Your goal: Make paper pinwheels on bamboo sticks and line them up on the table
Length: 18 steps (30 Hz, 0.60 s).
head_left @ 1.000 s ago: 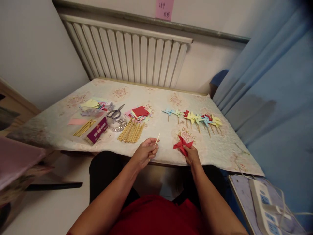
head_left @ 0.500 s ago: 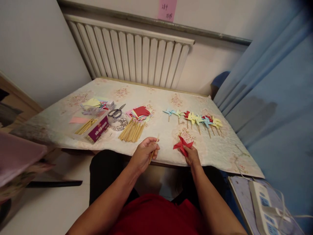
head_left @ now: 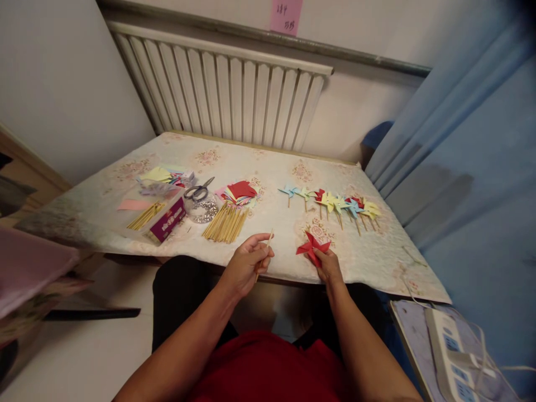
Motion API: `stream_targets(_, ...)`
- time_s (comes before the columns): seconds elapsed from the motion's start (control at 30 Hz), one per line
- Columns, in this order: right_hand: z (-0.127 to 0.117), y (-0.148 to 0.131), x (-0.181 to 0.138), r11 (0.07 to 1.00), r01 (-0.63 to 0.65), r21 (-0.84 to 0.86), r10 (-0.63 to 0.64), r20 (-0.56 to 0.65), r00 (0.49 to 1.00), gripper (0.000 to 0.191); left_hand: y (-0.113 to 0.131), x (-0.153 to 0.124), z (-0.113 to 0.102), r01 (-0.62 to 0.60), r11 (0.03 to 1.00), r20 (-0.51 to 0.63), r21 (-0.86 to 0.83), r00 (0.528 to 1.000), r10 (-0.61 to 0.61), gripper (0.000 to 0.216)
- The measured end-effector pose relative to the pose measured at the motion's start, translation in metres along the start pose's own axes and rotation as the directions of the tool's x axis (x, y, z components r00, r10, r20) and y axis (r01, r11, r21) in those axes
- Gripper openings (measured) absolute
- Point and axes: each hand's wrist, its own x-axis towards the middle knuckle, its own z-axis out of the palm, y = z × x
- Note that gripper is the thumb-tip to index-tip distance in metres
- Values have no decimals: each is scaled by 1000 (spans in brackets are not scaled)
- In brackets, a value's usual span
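Observation:
My left hand (head_left: 250, 260) is closed around a thin wooden stick (head_left: 270, 239), which tilts upward over the table's front edge. To its right, my right hand (head_left: 329, 264) pinches a red paper pinwheel (head_left: 311, 247) near its centre, with the folded blades facing up. The stick and the pinwheel are apart. Just left of my left hand lies a bundle of wooden sticks (head_left: 226, 223). Behind that bundle is a stack of coloured paper pieces (head_left: 240, 191), red on top. Several finished pinwheels on sticks (head_left: 330, 202) lie in a row beyond my right hand.
Scissors (head_left: 198, 191) rest on a round clear container (head_left: 201, 212) of small shiny pieces. A clear and purple box (head_left: 167, 220) with sticks stands left of it, near more coloured paper (head_left: 161, 175). A power strip (head_left: 450, 354) sits at the lower right. A radiator (head_left: 226, 89) is behind the table.
The stick in my left hand has tilted slightly, and its fingers have shifted a little. My right hand and the red pinwheel stay nearly still.

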Motion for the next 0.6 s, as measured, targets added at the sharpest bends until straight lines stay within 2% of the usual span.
stream_targets(0.33,0,0,0,1000,-2,-12,2,10,1000,24,-1,0,-2,11,1000,0,-12,1000,-11,46)
stream_targets(0.6,-1,1,1,1000,1,-12,-1,1,1000,25,-2,0,-2,5,1000,-38,-2,999,-5,40)
